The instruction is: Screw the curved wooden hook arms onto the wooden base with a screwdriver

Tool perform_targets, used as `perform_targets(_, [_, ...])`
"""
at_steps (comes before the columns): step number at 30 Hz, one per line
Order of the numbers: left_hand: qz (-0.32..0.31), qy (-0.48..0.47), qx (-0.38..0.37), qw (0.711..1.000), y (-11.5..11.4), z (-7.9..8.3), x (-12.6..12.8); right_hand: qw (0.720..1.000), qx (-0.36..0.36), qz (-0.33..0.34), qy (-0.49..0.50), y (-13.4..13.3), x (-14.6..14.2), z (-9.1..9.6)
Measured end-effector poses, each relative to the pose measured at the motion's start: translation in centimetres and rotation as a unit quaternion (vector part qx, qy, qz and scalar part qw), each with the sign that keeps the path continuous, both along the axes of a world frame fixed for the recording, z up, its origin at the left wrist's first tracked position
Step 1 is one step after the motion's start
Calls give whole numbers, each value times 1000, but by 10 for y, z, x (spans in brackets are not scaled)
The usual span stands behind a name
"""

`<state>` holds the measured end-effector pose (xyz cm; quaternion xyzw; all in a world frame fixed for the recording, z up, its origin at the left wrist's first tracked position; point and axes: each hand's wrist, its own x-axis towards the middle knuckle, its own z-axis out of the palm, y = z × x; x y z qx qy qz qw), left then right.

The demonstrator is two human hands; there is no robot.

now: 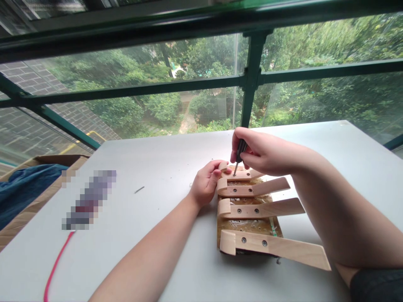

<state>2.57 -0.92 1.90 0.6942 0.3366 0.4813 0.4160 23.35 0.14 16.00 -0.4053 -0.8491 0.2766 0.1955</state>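
Note:
My right hand (264,153) is closed around the black handle of a screwdriver (241,149). The tool stands nearly upright, its tip at a screw in the farthest wooden strip (242,175). With its fingers closed, my left hand (205,183) grips that strip's curved left end. Several such pale strips lie across a brown, tape-covered board (234,224), among them a middle strip (277,206) and the nearest strip (296,249). Each nearer strip shows two screws, and its tapered end sticks out past the board's right edge. My right forearm partly hides the farthest strip's right end.
A white table (126,243) carries the work. To the left lie a thin dark metal piece (139,190), a pixelated object (90,201) and a red cord (56,264). A cardboard box (47,195) with blue cloth stands beyond the left edge. Green-framed windows (252,79) rise behind.

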Motion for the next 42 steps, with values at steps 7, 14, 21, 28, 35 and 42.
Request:
perform_targets(7, [1,-2,-2,1000,1,-1,0,1000,-4,-3,-21,2,4,1])
perform_targets(14, [-3,5,5,1000,0,2,0,998,20,-29,-58,4,5,-1])
perform_targets(21, [-11,-4,0,1000,1,1,0,994,41,-73,-77,10,2,-6])
perform_targets(28, [-19,-15,2,1000,1,-2,0,993,36,-95,-55,16,2,-15])
perform_targets(35, [-22,-15,-1,1000,3,-4,-1,981,114,-126,-96,13,-2,-14])
perform_targets(42, [-19,-22,-9,1000,2,-3,-1,984,146,-82,-58,9,-6,-19])
